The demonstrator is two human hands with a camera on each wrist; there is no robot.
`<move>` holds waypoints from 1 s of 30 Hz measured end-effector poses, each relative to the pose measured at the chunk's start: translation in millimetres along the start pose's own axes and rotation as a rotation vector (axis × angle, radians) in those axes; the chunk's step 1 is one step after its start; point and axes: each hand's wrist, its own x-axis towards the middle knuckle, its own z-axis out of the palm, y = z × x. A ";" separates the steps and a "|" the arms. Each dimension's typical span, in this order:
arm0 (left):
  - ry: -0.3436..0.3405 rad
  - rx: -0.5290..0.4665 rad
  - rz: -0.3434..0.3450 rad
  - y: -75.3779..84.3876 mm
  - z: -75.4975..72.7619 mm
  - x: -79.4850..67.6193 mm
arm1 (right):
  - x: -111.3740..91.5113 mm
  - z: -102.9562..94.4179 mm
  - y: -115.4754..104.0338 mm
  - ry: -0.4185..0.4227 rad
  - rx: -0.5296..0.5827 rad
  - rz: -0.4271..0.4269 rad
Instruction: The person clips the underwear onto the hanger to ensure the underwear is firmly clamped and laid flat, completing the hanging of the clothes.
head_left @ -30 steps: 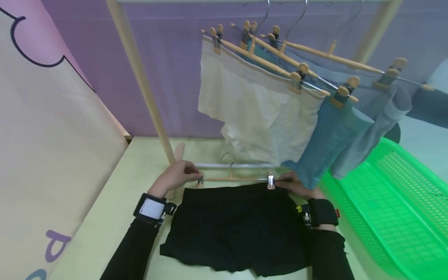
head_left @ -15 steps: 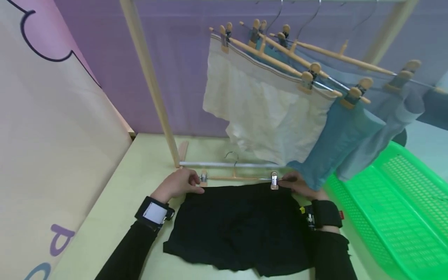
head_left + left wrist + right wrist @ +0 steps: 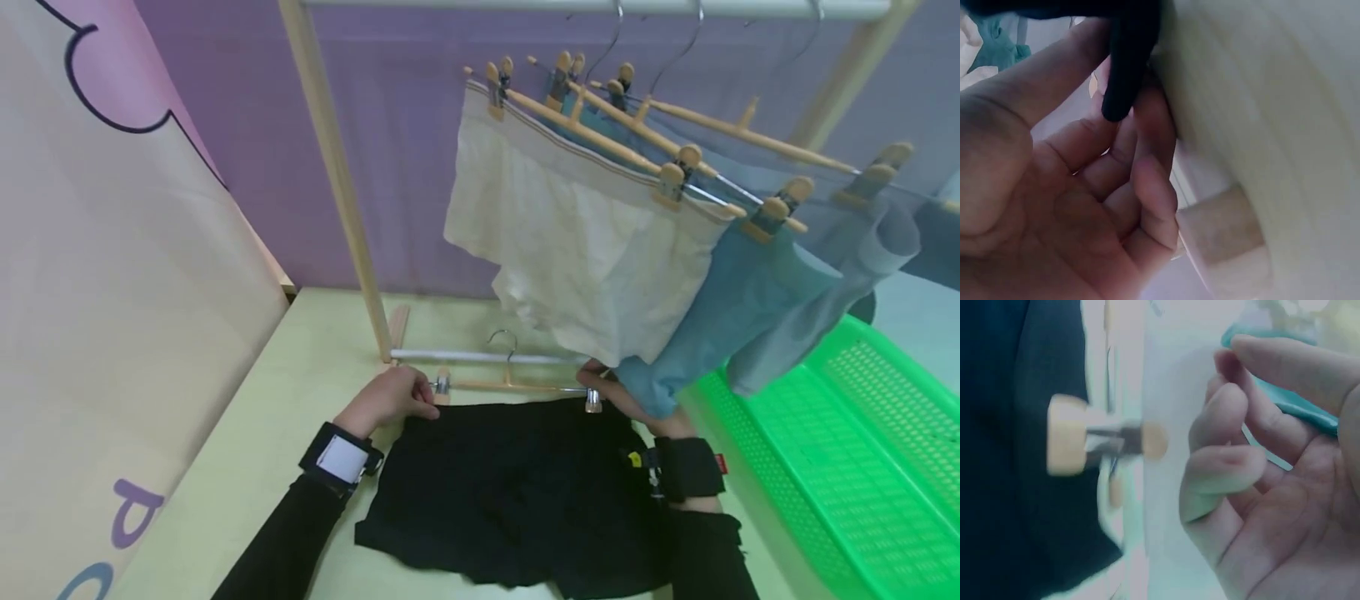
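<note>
Black shorts lie flat on the table, waistband away from me. A wooden clip hanger lies along the waistband. My left hand pinches the waistband's left corner beside the left clip; in the left wrist view the black cloth passes between thumb and forefinger. My right hand is by the right clip, its fingers bent loosely. In the right wrist view this hand holds nothing and stays apart from the clip, which sits at the shorts' edge.
Above the table, a rack's white rail carries cream shorts, teal shorts and grey-blue shorts on clip hangers. They hang low over my right hand. A green basket stands on the right; a wooden post rises on the left.
My left hand has left the hanger's left end and moved onto the waistband corner. My right hand has come off the hanger's right end and shifted up and left over the right clip.
</note>
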 end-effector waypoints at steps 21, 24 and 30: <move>-0.006 0.048 -0.069 17.5 8.8 8.1 | 55.0 86.1 -100.2 -0.128 -0.264 -0.325; -0.007 0.048 -0.057 20.5 9.7 9.0 | 61.7 96.4 -104.5 -0.079 -0.337 -0.244; -0.013 0.053 -0.055 28.9 10.7 11.5 | 63.6 111.7 -92.0 0.064 -0.413 -0.230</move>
